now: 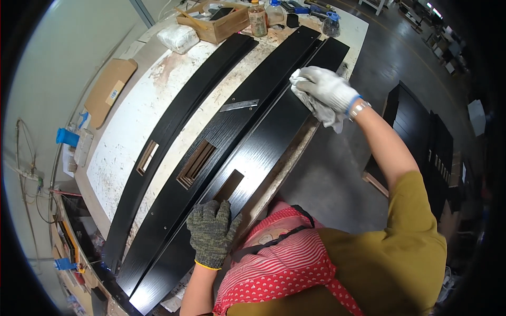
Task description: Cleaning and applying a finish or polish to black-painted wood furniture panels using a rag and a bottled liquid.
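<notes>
Three long black wood-grain panels lie side by side on the worktable. On the far end of the nearest panel (287, 113), my right hand (328, 88), in a white knit glove, presses a crumpled white cloth (320, 111). The cloth hangs partly over the panel's near edge. My left hand (212, 231) wears a dark grey-green glove and rests on the same panel, fingers laid out and thumb apart, just beside a rectangular cutout (230, 185). The middle panel (247, 118) has a similar cutout and carries a small metal ruler (240, 105). Farther left lies the narrower third panel (176, 110).
At the table's back stand a cardboard box (224, 26), a wrapped white bundle (178, 38), bottles (258, 20) and a blue-topped jar (331, 25). A piece of cardboard (112, 92) lies along the left edge. More black panels (408, 131) are stacked on the right.
</notes>
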The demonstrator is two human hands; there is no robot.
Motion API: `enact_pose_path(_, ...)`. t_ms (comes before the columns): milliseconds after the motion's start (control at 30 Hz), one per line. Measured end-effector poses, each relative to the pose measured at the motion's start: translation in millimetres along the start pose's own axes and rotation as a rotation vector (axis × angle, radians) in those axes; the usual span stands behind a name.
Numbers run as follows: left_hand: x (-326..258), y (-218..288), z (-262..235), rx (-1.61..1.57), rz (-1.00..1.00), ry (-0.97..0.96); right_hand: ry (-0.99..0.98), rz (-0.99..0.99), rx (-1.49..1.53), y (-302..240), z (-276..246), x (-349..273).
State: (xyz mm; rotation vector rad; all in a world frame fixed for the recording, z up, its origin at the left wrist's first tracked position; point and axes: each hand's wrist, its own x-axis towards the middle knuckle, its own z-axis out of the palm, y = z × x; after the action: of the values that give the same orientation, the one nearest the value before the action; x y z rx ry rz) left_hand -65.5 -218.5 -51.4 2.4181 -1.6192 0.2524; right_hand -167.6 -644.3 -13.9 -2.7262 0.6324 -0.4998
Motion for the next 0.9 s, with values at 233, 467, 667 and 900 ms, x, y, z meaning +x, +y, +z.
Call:
enact_pose_path(233, 3.5, -1.8, -6.4, -0.069, -0.104, -0.113, -0.584, -0.390, 0.236, -142.4, 33.6, 9.1)
enact_pose_path(467, -0.5, 1.3, 11.6, -0.098, -0.103, -0.058, -0.210, -0.248, -0.141, -49.3, 34.4, 33.6)
enact_pose_path(667, 3.4, -3.7, 6.6, -0.159, -0.167, -0.353, -0.545, -0.774, 0.228, -209.8, 80.0, -6.9)
enact_pose_path(900, -51.6, -8.4, -12.4, -0.170, -0.304, -0.123, -0.735, -0.429, 0.165, -229.7, 68.4, 16.4)
